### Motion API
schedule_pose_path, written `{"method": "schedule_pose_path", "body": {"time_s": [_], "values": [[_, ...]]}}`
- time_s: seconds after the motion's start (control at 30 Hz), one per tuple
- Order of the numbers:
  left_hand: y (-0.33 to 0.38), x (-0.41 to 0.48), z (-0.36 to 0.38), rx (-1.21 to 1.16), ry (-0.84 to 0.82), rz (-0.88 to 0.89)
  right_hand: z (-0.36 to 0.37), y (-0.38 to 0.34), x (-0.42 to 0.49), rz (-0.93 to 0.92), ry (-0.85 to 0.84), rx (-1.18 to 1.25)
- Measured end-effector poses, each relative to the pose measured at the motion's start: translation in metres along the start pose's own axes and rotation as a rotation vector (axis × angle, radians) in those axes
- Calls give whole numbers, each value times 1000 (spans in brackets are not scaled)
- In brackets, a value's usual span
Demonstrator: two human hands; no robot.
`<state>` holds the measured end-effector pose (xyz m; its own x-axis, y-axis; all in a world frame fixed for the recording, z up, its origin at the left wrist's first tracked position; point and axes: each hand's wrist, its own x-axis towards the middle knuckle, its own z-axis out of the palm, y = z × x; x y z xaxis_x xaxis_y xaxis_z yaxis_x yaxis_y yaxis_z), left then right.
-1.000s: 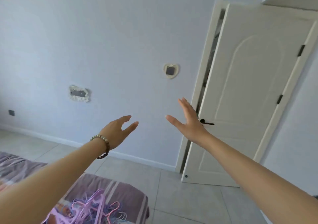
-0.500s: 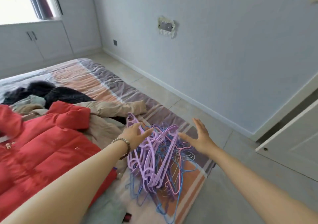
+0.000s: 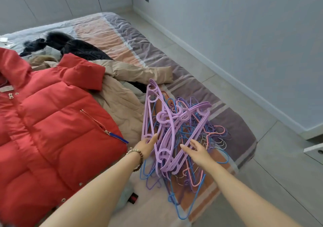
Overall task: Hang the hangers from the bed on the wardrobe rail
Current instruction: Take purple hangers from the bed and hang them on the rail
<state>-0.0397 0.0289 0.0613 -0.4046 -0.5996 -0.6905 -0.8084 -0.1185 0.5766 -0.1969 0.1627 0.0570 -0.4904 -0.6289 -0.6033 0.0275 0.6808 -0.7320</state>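
Both hands relaxed, grasping nothing: left hand [image 3: 146, 145] touches the edge of the hangers [image 3: 176, 130], right hand [image 3: 197, 150] hovers just over them. They're tangled on the bed [image 3: 122, 34], lower centre of frame. Probably light, stiff, snag-prone plastic, so I'd grab the purple ones by their bunched tops.

I see a bed [image 3: 139, 40] in a striped grey, peach and mauve cover, tangled purple, blue and pink hangers [image 3: 176, 130] piled near its right edge, red puffer jacket [image 3: 52, 130] spread at left, beige coat [image 3: 125, 73] partly beneath it, black garment [image 3: 82, 49] farther back
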Motion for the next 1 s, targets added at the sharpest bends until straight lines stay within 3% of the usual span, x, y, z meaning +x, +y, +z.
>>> {"method": "schedule_pose_path", "body": {"time_s": [0.37,0.5,0.73,0.87,1.0], "values": [[-29,51,56,-295,-60,-209,48,23,66,99,-83,214],[-34,59,55,-410,-36,-186,58,23,70,97,-44,174],[-14,40,23,-707,146,20,54,1,46,32,-156,417],[29,10,-4,-748,242,222,39,-28,13,-95,-236,376],[71,-19,-33,-688,389,393,12,-76,-13,-197,-156,487]]}}
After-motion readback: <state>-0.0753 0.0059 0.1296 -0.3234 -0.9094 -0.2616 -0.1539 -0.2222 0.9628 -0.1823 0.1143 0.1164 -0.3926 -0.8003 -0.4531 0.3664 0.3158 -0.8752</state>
